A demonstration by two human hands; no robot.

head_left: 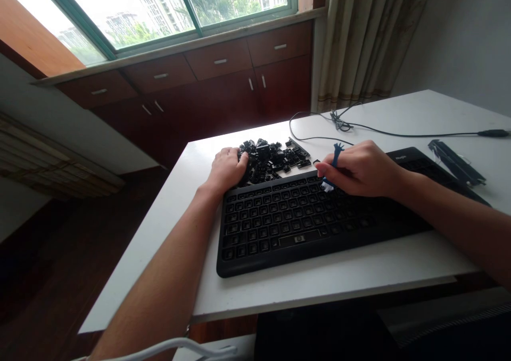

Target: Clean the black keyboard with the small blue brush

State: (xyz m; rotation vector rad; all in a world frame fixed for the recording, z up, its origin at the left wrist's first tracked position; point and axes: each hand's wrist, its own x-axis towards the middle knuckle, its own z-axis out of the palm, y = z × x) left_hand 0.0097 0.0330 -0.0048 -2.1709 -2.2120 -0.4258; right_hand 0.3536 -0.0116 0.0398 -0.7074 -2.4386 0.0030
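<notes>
Okay, black keyboard (279,212) lies at a slant on the white table (339,273), rows of square sockets bare of caps across its left part, its right part largely behind the right hand and forearm. Right hand (355,166) is over the keyboard's upper middle, thumb and fingers pinching a blue brush (337,150), frayed tuft poking out above the grip, pale bristles below, pointing down at the top rows; can't tell if the bristles touch. Left hand (227,165) rests at the left side of a heap of loose black keycaps (265,160), just beyond the keyboard's far left corner, palm down, thumb apart from the fingers; can't tell whether it grips anything, fingertips partly hidden. Heap is loose and jumbled, a few caps strewn toward its right side. Thin black cable (419,135) runs along the table's far side, bunched in a knot near the middle, plug end at right. Dark, flat strip-like item (457,161) lies right of the keyboard, near it. Behind: reddish-brown cabinet (223,97) under a green-framed window (198,30), pleated curtain (359,41) right of that.
</notes>
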